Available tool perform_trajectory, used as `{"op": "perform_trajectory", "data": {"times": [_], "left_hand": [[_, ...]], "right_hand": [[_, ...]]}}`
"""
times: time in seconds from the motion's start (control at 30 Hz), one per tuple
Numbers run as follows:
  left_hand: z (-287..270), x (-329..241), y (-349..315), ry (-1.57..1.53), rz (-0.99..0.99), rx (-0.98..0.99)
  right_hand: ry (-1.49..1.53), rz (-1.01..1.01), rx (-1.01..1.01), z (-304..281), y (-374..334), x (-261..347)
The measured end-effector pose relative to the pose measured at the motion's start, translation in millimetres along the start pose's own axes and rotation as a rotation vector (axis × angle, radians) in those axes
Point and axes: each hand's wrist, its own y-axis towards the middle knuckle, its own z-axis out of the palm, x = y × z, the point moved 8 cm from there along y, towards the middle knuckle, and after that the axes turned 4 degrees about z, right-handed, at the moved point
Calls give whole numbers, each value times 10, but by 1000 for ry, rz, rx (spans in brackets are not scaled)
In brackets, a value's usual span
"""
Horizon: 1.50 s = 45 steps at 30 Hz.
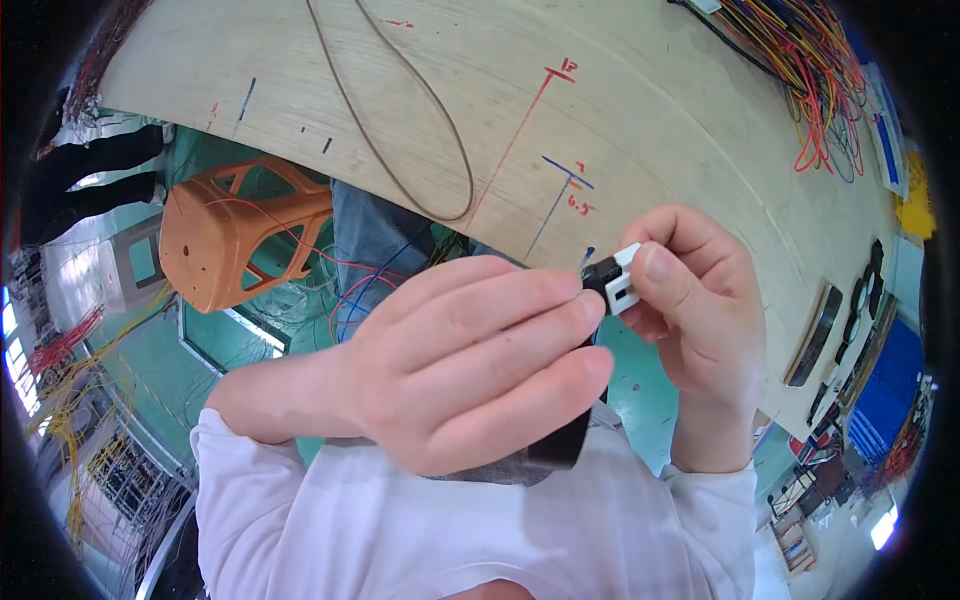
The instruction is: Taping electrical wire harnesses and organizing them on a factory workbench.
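— What have you got in your hands?

— A small black and white plastic connector, held up in front of my chest, near me and well above the green floor. My right hand pinches its white end between thumb and fingers. My left hand comes across from the left with its fingers laid together, fingertips touching the black end, so both hands are closed on the same piece.

— Anything hanging off it?

— A dark strip drops from below my left fingers toward my white sleeves; I cannot tell whether it joins the connector.

— And what lies around you?

— Just beyond my hands is a pale plywood board, marked with red and blue pen lines. A thin brown wire loop lies on its far left part. At the far right corner sits a tangle of red, yellow and blue wires. To the left, off the board, stands an orange plastic stool with cut-out sides, thin red wires trailing beside it.
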Motion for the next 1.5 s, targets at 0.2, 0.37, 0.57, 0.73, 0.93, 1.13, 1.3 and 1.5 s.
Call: {"op": "perform_trajectory", "data": {"times": [0.2, 0.37, 0.57, 0.73, 0.93, 1.13, 1.3, 1.5], "left_hand": [[95, -59, -80, 102, -44, -69], [105, -77, -47, 132, -86, -199], [200, -104, -43, 187, -37, -142], [276, 10, -60, 79, -101, -2], [127, 386, -53, -21, -365, -209], [531, 711, -354, -659, -1137, 48], [759, 617, -401, -1618, -1367, -39], [461, 662, -199, -1602, -1320, -208]], "right_hand": [[78, -66, -25, 39, 59, -17], [82, -71, -81, 35, 53, -50], [156, -116, -113, 44, 89, -100], [11, -334, -197, -54, 41, 30], [-154, -477, -74, 4, -58, 106], [-281, -563, -50, 22, -111, 192], [-428, -582, -60, 54, -204, 234], [-299, -421, 7, -18, -213, 161]]}}
